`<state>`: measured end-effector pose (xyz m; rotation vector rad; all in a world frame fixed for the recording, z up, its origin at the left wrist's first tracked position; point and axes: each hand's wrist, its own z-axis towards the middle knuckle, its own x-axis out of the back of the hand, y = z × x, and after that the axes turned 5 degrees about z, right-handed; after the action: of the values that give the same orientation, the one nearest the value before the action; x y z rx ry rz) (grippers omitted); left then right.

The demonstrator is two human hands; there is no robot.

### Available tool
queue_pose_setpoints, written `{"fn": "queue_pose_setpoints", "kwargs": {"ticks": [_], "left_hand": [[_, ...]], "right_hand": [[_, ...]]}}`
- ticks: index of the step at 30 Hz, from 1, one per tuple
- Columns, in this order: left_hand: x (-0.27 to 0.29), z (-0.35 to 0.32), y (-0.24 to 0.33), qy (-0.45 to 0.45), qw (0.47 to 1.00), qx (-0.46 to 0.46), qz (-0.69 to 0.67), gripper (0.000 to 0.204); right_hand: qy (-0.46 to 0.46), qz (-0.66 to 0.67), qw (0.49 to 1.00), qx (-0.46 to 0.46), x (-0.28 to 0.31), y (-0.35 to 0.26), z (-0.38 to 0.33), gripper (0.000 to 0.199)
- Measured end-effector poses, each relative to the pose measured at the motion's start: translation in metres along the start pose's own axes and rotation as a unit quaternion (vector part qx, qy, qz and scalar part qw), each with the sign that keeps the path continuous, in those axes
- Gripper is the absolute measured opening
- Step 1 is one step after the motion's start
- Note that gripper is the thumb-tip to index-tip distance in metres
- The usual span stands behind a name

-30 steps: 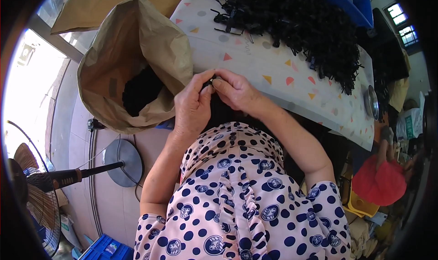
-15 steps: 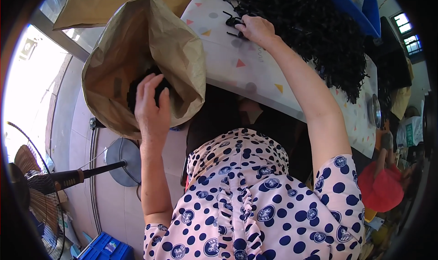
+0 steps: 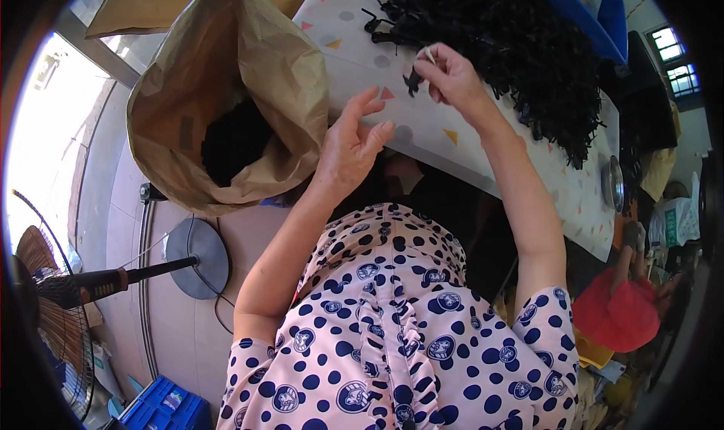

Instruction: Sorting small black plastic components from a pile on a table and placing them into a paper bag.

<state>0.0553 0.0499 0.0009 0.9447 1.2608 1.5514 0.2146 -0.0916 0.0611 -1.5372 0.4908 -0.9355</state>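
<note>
My right hand (image 3: 452, 81) is pinched on a small black piece (image 3: 412, 80) above the table's near part. A thin pale bit shows at the fingertips too; its kind is unclear. Left of it, my left hand (image 3: 351, 145) is held up with thumb and fingers apart and nothing in it, between the paper sack and the table edge. A big heap of small black pieces (image 3: 483, 38) covers the far side of the table. The brown paper sack (image 3: 294, 83) stands wide-mouthed at the left, with a dark mass of black pieces (image 3: 235, 143) at its bottom.
A patterned cloth (image 3: 347, 53) covers the table. Beyond the heap is a blue bin (image 3: 615, 26); a metal bowl (image 3: 612, 185) sits at the right edge. A fan (image 3: 60, 294), its round base (image 3: 198, 258) and a blue crate (image 3: 167, 406) are at left. A person in red (image 3: 618, 309) is at right.
My left hand has come out of the sack's mouth and over toward the table. My right hand has drawn back from the heap's edge, toward me, with a black piece.
</note>
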Motion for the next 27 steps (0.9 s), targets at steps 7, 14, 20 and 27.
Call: {"fn": "queue_pose_setpoints", "kwargs": {"ticks": [7,14,20,27], "left_hand": [[-0.014,-0.015,0.010,-0.151,0.971,0.101,-0.153,0.042],[-0.026,-0.038,0.017,-0.179,0.952,0.161,-0.191,0.030],[-0.030,-0.050,0.011,-0.143,0.967,0.148,-0.147,0.023],[-0.032,-0.055,0.013,-0.106,0.989,0.087,-0.051,0.029]], "right_hand": [[-0.049,0.134,0.990,0.012,-0.019,0.016,-0.089,0.011],[-0.042,0.172,0.982,0.060,-0.030,0.033,-0.127,0.013],[-0.009,0.196,0.980,0.041,-0.043,0.031,-0.146,0.024],[0.046,0.190,0.980,-0.035,-0.062,0.029,-0.160,0.033]]}}
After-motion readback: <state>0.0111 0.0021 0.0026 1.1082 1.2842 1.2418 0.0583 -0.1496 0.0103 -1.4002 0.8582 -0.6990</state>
